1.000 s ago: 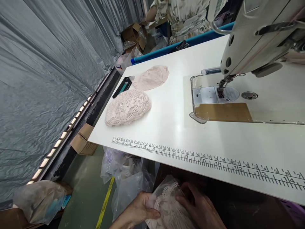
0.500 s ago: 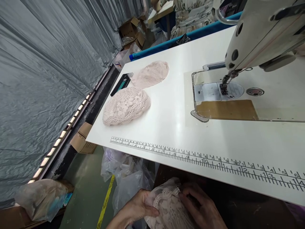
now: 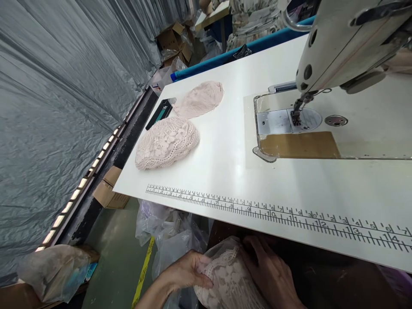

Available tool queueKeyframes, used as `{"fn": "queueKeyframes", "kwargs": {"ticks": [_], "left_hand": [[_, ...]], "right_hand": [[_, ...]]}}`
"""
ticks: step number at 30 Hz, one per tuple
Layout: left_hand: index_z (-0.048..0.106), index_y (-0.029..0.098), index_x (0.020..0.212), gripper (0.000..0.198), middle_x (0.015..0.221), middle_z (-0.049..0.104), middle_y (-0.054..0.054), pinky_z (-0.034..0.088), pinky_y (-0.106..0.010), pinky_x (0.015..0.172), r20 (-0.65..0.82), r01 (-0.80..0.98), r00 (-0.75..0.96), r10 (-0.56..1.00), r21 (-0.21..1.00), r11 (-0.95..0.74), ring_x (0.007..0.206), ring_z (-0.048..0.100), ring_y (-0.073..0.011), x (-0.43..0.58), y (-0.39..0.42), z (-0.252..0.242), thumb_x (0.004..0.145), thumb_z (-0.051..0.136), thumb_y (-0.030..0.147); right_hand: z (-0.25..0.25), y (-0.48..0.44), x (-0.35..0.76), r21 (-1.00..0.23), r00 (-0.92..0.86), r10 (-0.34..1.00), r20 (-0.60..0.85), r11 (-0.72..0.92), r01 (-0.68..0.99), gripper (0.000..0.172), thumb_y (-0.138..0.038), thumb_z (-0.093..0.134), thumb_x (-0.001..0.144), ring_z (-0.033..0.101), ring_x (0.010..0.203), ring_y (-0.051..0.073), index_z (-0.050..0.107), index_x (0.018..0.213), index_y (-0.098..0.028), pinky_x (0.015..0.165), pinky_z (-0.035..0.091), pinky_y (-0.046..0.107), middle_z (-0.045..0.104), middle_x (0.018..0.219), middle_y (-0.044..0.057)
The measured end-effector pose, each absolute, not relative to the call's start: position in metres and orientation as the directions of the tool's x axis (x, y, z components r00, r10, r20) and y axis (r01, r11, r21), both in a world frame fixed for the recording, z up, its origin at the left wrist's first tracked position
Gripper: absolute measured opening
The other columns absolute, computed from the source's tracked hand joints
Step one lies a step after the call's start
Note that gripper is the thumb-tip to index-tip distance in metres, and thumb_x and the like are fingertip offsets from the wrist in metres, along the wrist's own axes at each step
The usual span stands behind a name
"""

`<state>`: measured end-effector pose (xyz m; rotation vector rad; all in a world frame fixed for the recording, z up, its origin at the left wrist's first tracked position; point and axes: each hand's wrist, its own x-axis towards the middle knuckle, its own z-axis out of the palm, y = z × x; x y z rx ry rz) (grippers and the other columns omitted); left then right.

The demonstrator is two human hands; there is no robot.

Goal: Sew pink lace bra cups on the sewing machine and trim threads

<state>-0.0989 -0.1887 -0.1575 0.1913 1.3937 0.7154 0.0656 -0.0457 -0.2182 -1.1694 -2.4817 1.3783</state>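
Note:
Below the table's front edge, a pale pink lace piece (image 3: 225,274) with a scalloped border and sheer mesh sits between my hands. My left hand (image 3: 189,272) grips its left side, thumb on top and fingers behind. My right hand (image 3: 268,272) lies along its right side, fingers bent at the lace's upper edge; what its fingertips hold is hidden. On the white table (image 3: 222,150) rests a similar lace piece (image 3: 167,142), bunched into a rounded shape. Behind that lies a flat, sheer pink piece (image 3: 201,99).
A sewing machine (image 3: 334,56) stands at the right over its needle plate (image 3: 289,121). A black and teal packet (image 3: 160,112) lies near the table's left end. A printed ruler (image 3: 231,205) runs along the front edge. Plastic bags (image 3: 175,244) and a cardboard box (image 3: 111,189) are on the floor.
My right hand has turned flatter along the lace, its fingers moving up toward the table edge. My left hand keeps its grip. The whole view has shifted slightly.

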Motion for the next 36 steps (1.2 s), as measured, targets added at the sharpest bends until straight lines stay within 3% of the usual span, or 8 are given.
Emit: {"fn": "queueKeyframes", "kwargs": {"ticks": [4, 8, 15, 19, 23, 27, 32, 36], "left_hand": [[0.072, 0.013, 0.079, 0.045, 0.072, 0.065, -0.002, 0.048, -0.031, 0.08, -0.835, -0.348, -0.011, 0.551, 0.519, 0.78, 0.071, 0.061, -0.0157, -0.097, -0.191, -0.164, 0.045, 0.085, 0.041], [0.071, 0.012, 0.074, 0.043, 0.068, 0.064, 0.0, 0.048, -0.026, 0.074, -0.831, -0.354, -0.038, 0.555, 0.53, 0.77, 0.063, 0.058, -0.0114, -0.094, -0.194, -0.165, 0.044, 0.086, 0.04], [0.071, 0.013, 0.076, 0.044, 0.069, 0.065, -0.001, 0.047, -0.022, 0.063, -0.798, -0.325, 0.027, 0.602, 0.563, 0.76, 0.06, 0.056, -0.0108, -0.096, -0.195, -0.138, 0.044, 0.086, 0.039], [0.069, 0.013, 0.068, 0.043, 0.06, 0.059, 0.003, 0.043, -0.018, 0.055, -0.741, -0.199, 0.076, 0.667, 0.644, 0.738, 0.054, 0.049, -0.0078, -0.096, -0.188, -0.118, 0.042, 0.087, 0.042], [0.062, 0.012, 0.055, 0.052, 0.049, 0.045, 0.005, 0.033, -0.016, 0.044, -0.677, -0.019, 0.078, 0.732, 0.733, 0.68, 0.047, 0.037, -0.0049, -0.094, -0.184, -0.106, 0.049, 0.077, 0.061], [0.061, 0.012, 0.051, 0.054, 0.044, 0.04, 0.006, 0.027, -0.017, 0.042, -0.652, 0.062, 0.047, 0.757, 0.758, 0.649, 0.045, 0.032, -0.0047, -0.092, -0.185, -0.101, 0.043, 0.078, 0.063], [0.073, 0.014, 0.065, 0.045, 0.045, 0.048, 0.005, 0.022, -0.018, 0.041, -0.656, 0.163, 0.051, 0.753, 0.749, 0.642, 0.044, 0.035, -0.0051, -0.089, -0.183, -0.092, 0.054, 0.077, 0.058], [0.072, 0.014, 0.057, 0.031, 0.043, 0.049, 0.005, 0.023, -0.018, 0.044, -0.69, -0.064, -0.025, 0.723, 0.723, 0.688, 0.044, 0.033, -0.0044, -0.085, -0.175, -0.082, 0.049, 0.084, 0.041]], "right_hand": [[-0.215, -0.049, 0.06, -0.733, -0.709, 0.641, -0.294, 0.325, 0.598, 0.03, -0.038, 0.035, 0.081, 0.063, 0.074, 0.031, 0.059, 0.092, -0.023, 0.057, 0.041, 0.039, 0.065, 0.099, 0.013], [-0.21, -0.045, 0.056, -0.792, -0.74, 0.583, -0.334, 0.252, 0.556, 0.021, -0.033, 0.038, 0.079, 0.059, 0.067, 0.026, 0.057, 0.078, -0.025, 0.057, 0.038, 0.035, 0.064, 0.083, 0.006], [-0.176, -0.008, 0.07, -0.939, -0.878, 0.332, -0.344, -0.093, 0.332, 0.017, -0.04, 0.049, 0.079, 0.051, 0.07, 0.017, 0.047, 0.072, -0.024, 0.064, 0.042, 0.026, 0.052, 0.071, -0.002], [-0.147, 0.005, 0.082, -0.921, -0.921, 0.192, -0.338, -0.268, 0.282, 0.027, -0.048, 0.051, 0.083, 0.042, 0.057, 0.012, 0.042, 0.074, -0.024, 0.054, 0.036, 0.022, 0.044, 0.062, -0.006], [-0.13, 0.006, 0.089, -0.866, -0.932, 0.094, -0.351, -0.412, 0.284, 0.028, -0.05, 0.058, 0.081, 0.041, 0.057, 0.011, 0.053, 0.087, -0.023, 0.056, 0.034, 0.022, 0.048, 0.061, -0.007], [-0.122, 0.004, 0.095, -0.886, -0.921, 0.119, -0.372, -0.342, 0.314, 0.031, -0.051, 0.059, 0.08, 0.049, 0.064, 0.014, 0.066, 0.088, -0.021, 0.064, 0.039, 0.026, 0.059, 0.066, -0.002], [-0.12, 0.006, 0.099, -0.932, -0.928, 0.196, -0.318, -0.242, 0.269, 0.031, -0.051, 0.059, 0.08, 0.055, 0.065, 0.016, 0.071, 0.078, -0.023, 0.062, 0.043, 0.025, 0.063, 0.067, -0.001], [-0.125, 0.015, 0.095, -0.967, -0.908, 0.334, -0.253, -0.085, 0.239, 0.03, -0.048, 0.054, 0.083, 0.063, 0.07, 0.02, 0.069, 0.079, -0.023, 0.063, 0.048, 0.026, 0.068, 0.071, 0.0]]}}
